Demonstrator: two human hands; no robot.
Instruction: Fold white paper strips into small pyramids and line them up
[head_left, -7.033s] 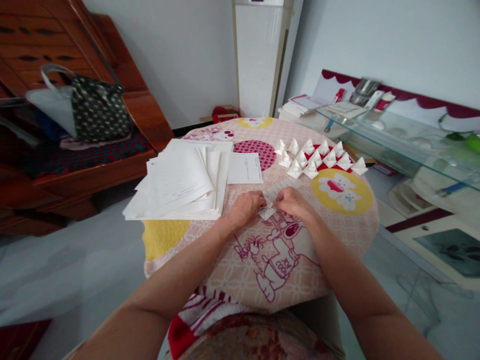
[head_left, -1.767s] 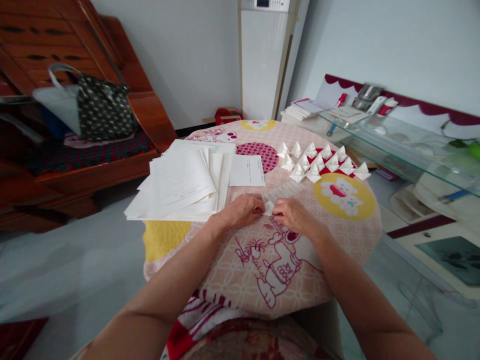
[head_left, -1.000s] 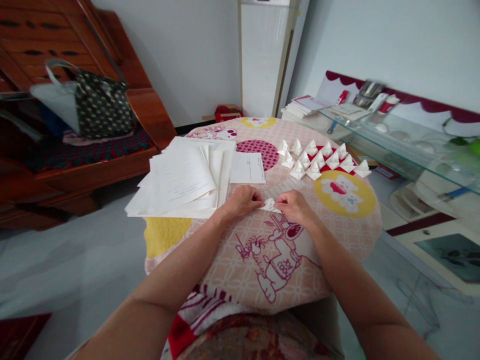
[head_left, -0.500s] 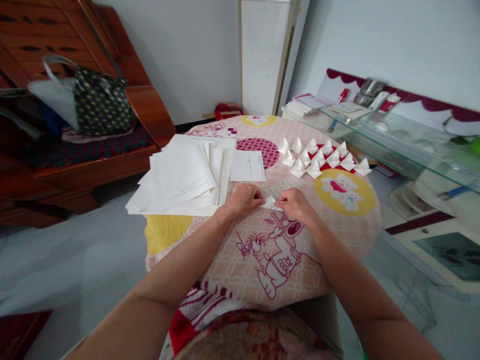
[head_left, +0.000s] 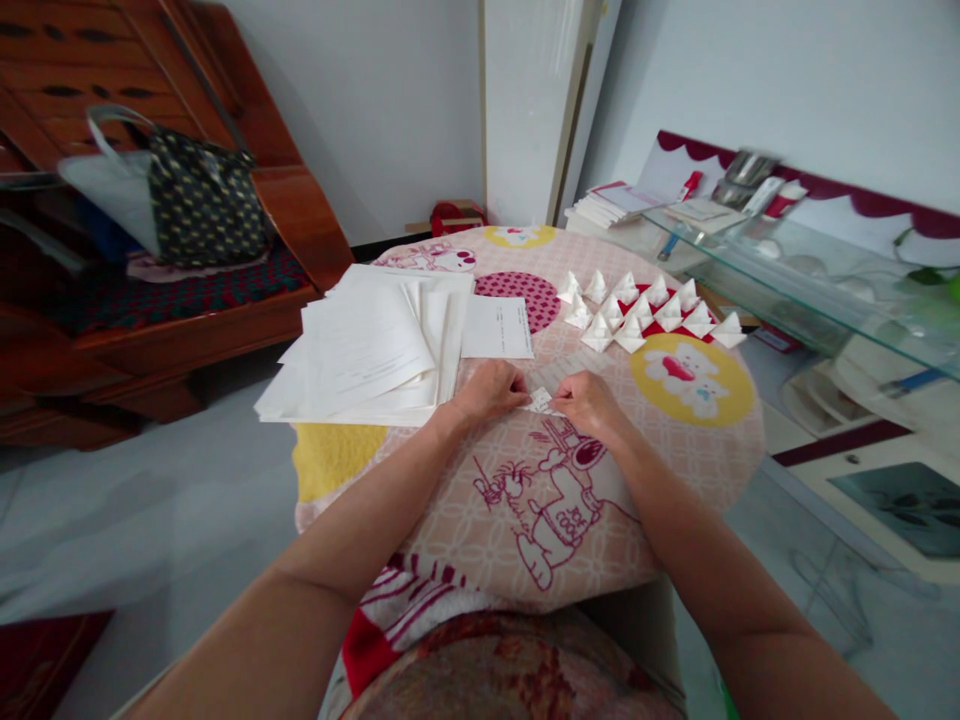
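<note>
A small folded white paper piece [head_left: 539,402] lies on the cartoon-print tablecloth [head_left: 525,520] of a round table. My left hand [head_left: 489,390] pinches its left side with fingers closed. On the other side my right hand [head_left: 590,403] does the same, fingers curled. Most of the piece is hidden between the two hands. Several finished folded paper pieces [head_left: 645,315] stand in rows at the far right of the table.
A thick stack of white sheets [head_left: 367,345] covers the table's left part, with a single printed sheet [head_left: 496,327] beside it. A glass shelf [head_left: 817,290] juts in at right. A wooden bench with a dotted bag [head_left: 199,200] stands at left.
Both hands have stayed on the small paper piece, working its folds with slight finger shifts. The view has tilted a little; nothing else on the table has moved.
</note>
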